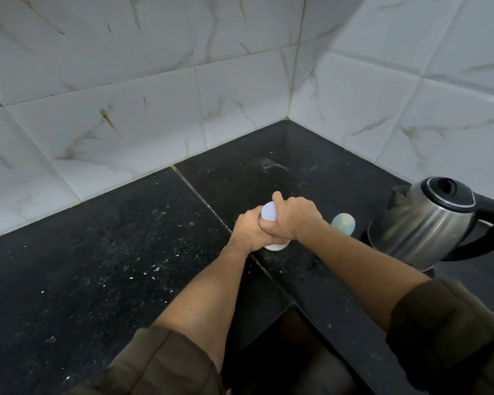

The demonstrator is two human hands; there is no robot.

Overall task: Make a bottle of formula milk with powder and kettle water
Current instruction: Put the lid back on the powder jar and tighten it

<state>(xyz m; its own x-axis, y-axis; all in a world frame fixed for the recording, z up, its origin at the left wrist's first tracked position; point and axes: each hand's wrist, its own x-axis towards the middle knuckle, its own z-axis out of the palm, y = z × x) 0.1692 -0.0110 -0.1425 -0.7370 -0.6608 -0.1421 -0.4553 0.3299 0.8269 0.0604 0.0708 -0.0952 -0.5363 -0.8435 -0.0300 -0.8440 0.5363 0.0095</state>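
Black speckled stone counter (103,266), seamed and dusted with pale flecks, set in a corner of white marble-veined wall tiles (120,81). Near the seam stands a white container (269,212) with a pale lid, the left hand (247,230) wrapped around its body and the right hand (293,216) closed over its top, fingers curled tight. To its right: a pale green bottle cap (343,223), then a steel electric kettle (428,220), lid open.
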